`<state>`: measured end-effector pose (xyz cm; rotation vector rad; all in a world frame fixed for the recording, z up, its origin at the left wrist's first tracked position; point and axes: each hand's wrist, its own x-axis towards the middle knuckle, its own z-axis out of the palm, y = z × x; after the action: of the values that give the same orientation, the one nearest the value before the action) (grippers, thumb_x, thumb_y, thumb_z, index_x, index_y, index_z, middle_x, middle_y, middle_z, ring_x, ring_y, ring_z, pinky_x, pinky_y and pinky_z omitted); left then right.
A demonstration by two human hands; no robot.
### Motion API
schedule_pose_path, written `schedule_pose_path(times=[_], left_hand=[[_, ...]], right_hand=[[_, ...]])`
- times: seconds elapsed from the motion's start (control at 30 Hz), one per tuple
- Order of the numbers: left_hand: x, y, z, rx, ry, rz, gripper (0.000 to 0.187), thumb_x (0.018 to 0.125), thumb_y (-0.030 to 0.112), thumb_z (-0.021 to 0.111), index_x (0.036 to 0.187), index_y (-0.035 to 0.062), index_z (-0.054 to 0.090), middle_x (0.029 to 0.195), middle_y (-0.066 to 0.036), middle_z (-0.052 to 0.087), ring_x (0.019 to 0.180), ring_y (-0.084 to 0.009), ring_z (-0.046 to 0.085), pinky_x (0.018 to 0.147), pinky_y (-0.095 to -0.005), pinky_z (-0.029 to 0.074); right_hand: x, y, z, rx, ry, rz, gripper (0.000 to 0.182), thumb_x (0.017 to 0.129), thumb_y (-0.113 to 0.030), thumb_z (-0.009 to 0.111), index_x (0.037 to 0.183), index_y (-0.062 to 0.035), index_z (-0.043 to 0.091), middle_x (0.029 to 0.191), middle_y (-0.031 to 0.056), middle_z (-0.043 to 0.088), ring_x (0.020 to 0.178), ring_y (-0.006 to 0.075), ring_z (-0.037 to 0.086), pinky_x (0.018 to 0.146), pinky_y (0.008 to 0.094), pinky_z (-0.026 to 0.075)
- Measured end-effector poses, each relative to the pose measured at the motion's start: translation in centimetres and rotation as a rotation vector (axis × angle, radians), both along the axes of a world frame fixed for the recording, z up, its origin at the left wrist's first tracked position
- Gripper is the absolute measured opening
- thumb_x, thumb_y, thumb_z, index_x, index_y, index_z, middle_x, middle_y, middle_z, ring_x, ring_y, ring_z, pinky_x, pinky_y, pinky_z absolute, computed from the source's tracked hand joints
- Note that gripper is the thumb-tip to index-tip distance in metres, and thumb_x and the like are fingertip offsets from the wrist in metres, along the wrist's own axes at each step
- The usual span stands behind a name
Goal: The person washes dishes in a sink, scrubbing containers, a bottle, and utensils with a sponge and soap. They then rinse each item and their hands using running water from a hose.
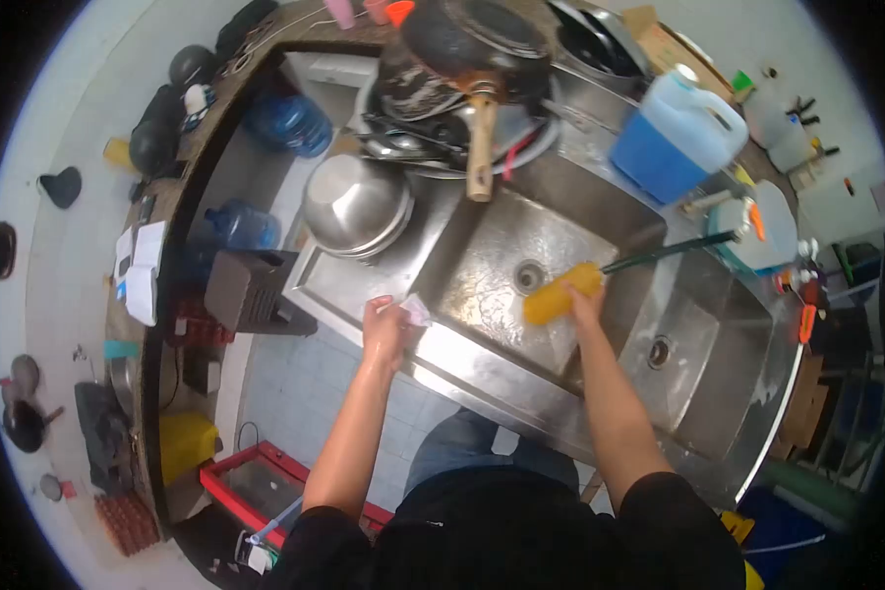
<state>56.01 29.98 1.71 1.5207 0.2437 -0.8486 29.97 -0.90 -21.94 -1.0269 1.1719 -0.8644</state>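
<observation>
Over the left sink basin [482,236], my right hand [587,295] is closed around a yellow cylinder-shaped thing [553,298], which lies tilted near the drain. A dark green hose-like tube [674,252] runs from the tap side to its upper end. My left hand [383,329] is closed at the sink's front left edge, pinching a small crumpled pale pink-and-white piece [416,310], like a wrapper or scrap of cloth. Stacked steel bowls [357,205] rest upside down on the drainboard beyond my left hand. Water glistens on the basin floor.
A pan with a wooden handle [480,147] tops a heaped basin of cookware at the back. Behind the sink stands a jug of blue liquid [680,133]. To the right is a second basin [703,364]. A red-framed box [265,477] sits on the floor at left.
</observation>
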Motion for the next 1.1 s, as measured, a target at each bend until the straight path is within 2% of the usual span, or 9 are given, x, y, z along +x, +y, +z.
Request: schedule_pose_path(times=[0.1,0.17,0.27,0.4,0.57,0.67,0.8,0.9,1.1], left_hand=[[-0.6,1.9,0.8,0.067,-0.155,-0.118,0.047,0.084,-0.001,0.068,0.125,0.0061,0.047,0.096,-0.010,0.061,0.082,-0.0177,0.062,0.067,-0.0318,0.051],[-1.3,4.5,-0.5,0.089,-0.261,-0.060,0.039,0.085,0.001,0.071,0.119,0.0060,0.052,0.093,-0.007,0.062,0.080,-0.0160,0.062,0.066,-0.0304,0.050],[-1.9,13.2,-0.3,0.063,-0.243,0.185,0.034,0.085,0.002,0.071,0.113,0.0067,0.053,0.095,-0.007,0.062,0.083,-0.0171,0.065,0.064,-0.0308,0.053],[-3.0,29.8,-4.4,0.370,-0.107,0.468,0.030,0.086,0.005,0.069,0.112,0.0105,0.053,0.106,-0.008,0.061,0.090,-0.0240,0.069,0.061,-0.0408,0.063],[-9.9,44.6,-9.0,0.703,-0.030,0.696,0.024,0.085,0.001,0.067,0.106,0.0065,0.056,0.093,-0.013,0.066,0.076,-0.0260,0.071,0.054,-0.0390,0.061],[-18.1,51.0,-14.4,1.043,0.011,0.481,0.018,0.084,0.006,0.066,0.101,0.0062,0.063,0.087,-0.013,0.067,0.072,-0.0253,0.070,0.057,-0.0388,0.058],[-24.6,52.6,-16.6,0.494,0.108,0.706,0.013,0.093,0.008,0.059,0.081,0.0082,0.055,0.062,-0.005,0.056,0.051,-0.0204,0.058,0.045,-0.0384,0.048],[-26.4,53.8,-18.8,0.322,-0.248,0.453,0.013,0.093,0.010,0.061,0.086,0.0075,0.050,0.060,-0.003,0.054,0.048,-0.0158,0.056,0.038,-0.0328,0.045],[-25.1,50.2,-14.1,0.443,-0.047,0.346,0.025,0.085,-0.004,0.061,0.103,0.0066,0.049,0.084,-0.012,0.061,0.058,-0.0210,0.063,0.044,-0.0332,0.055]], right_hand=[[-0.3,-0.1,-0.2,0.051,0.290,-0.261,0.082,0.074,-0.006,0.087,0.138,-0.0040,0.036,0.133,0.0138,0.053,0.123,0.0256,0.054,0.106,0.0400,0.045],[-1.7,-1.2,-1.6,0.018,0.264,-0.204,0.098,0.066,-0.016,0.095,0.140,-0.0013,0.033,0.132,0.0137,0.055,0.118,0.0263,0.058,0.101,0.0419,0.051],[-2.8,-2.7,-2.3,-0.123,0.223,-0.180,0.048,0.066,-0.011,0.094,0.106,0.0034,0.070,0.110,0.0153,0.071,0.096,0.0273,0.069,0.085,0.0444,0.060],[-0.2,-1.8,0.3,-0.129,0.179,-0.163,0.052,0.073,-0.007,0.088,0.117,0.0039,0.062,0.117,0.0135,0.068,0.099,0.0286,0.068,0.082,0.0449,0.061],[2.4,0.1,4.4,-0.049,0.693,-0.187,0.044,0.073,-0.010,0.086,0.108,0.0082,0.065,0.108,0.0181,0.070,0.090,0.0303,0.070,0.077,0.0448,0.063],[0.2,-0.4,1.8,-0.168,0.500,0.037,0.044,0.074,-0.010,0.086,0.107,0.0091,0.065,0.107,0.0185,0.070,0.090,0.0306,0.070,0.078,0.0445,0.063],[1.2,-0.4,2.5,-0.310,0.891,-0.012,0.080,0.063,-0.033,0.094,0.124,-0.0007,0.054,0.121,0.0140,0.065,0.108,0.0278,0.066,0.097,0.0406,0.053],[0.2,-1.5,0.2,-0.340,0.839,-0.155,0.108,0.053,-0.043,0.098,0.134,-0.0053,0.036,0.128,0.0194,0.057,0.120,0.0366,0.058,0.105,0.0456,0.047],[-0.2,1.1,4.8,-0.155,0.788,-0.214,0.088,0.057,-0.032,0.097,0.123,-0.0095,0.042,0.121,0.0191,0.063,0.115,0.0398,0.062,0.099,0.0449,0.050]])
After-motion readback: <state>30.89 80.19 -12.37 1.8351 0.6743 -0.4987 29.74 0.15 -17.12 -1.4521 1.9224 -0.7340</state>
